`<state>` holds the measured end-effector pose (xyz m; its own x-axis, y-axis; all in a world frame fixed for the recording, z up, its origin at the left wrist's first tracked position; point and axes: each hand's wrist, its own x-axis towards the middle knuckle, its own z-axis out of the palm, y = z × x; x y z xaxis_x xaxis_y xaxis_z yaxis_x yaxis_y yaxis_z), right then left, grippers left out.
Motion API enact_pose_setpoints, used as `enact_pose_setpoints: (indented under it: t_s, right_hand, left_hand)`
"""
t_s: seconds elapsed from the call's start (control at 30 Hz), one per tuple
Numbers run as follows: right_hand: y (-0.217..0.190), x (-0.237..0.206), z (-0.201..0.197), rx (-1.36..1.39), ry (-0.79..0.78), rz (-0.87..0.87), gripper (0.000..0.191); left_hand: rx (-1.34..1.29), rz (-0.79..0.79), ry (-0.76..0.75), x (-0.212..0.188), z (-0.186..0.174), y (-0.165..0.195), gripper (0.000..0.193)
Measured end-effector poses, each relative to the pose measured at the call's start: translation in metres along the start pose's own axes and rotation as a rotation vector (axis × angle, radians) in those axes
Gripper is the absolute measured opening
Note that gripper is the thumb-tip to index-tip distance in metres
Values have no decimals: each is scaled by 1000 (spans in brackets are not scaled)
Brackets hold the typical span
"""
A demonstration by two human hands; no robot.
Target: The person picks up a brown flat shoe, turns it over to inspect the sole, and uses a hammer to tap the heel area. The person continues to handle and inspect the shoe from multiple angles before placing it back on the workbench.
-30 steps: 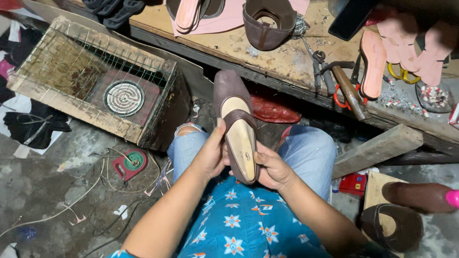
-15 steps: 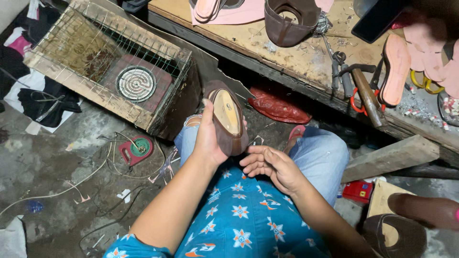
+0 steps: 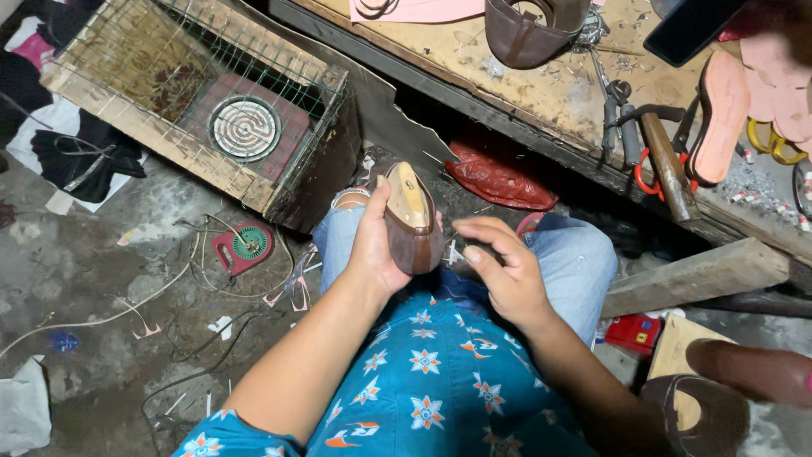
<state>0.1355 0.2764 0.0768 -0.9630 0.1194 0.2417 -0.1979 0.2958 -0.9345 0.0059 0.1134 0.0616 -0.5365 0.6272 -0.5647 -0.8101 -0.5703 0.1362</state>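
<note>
The left hand (image 3: 376, 245) has its grip wrapped around one brown sandal (image 3: 412, 222), thumb on the near side and fingers curled behind, holding it upright above the lap with the tan insole facing out. The right hand (image 3: 503, 271) sits just beside the sandal, its grip loosely curled, thumb and forefinger drawn towards each other; whether they pinch anything small cannot be told, and the fingertips are close to the sandal's lower edge without clearly touching it. Both hands hover over the knees in blue jeans. On the floor to the left stands one wooden crate (image 3: 152, 127) faced with wire mesh, with one round coil heater (image 3: 244, 129) inside it, and one small red and green disc (image 3: 244, 247) lies near its corner among loose wires. Ahead, the wooden counter (image 3: 541, 93) carries one brown shoe upper (image 3: 529, 34), one hammer (image 3: 664, 165), one pink sole (image 3: 719, 118) standing on edge, and a pair of red-handled pliers (image 3: 647, 169). One red plastic bag (image 3: 499, 173) lies under the counter.
</note>
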Motion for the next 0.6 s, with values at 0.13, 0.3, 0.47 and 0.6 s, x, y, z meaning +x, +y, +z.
enact_pose_setpoints:
  t_s: [0.13, 0.3, 0.47, 0.6]
  right_hand:
    - [-32, 22, -11, -151, -111, -262, 50]
    - [-50, 25, 4, -126, -133, -302, 47]
    - [-41, 29, 5, -76, -166, -344, 32]
    - [-34, 24, 7, -96, -148, -320, 30]
  left_hand:
    - [89, -97, -112, -20, 4, -23, 53]
    - [-9, -252, -244, -35, 7, -57, 46]
    - [30, -271, -85, -30, 0, -70, 47]
    - [46, -301, -50, -27, -11, -75, 48]
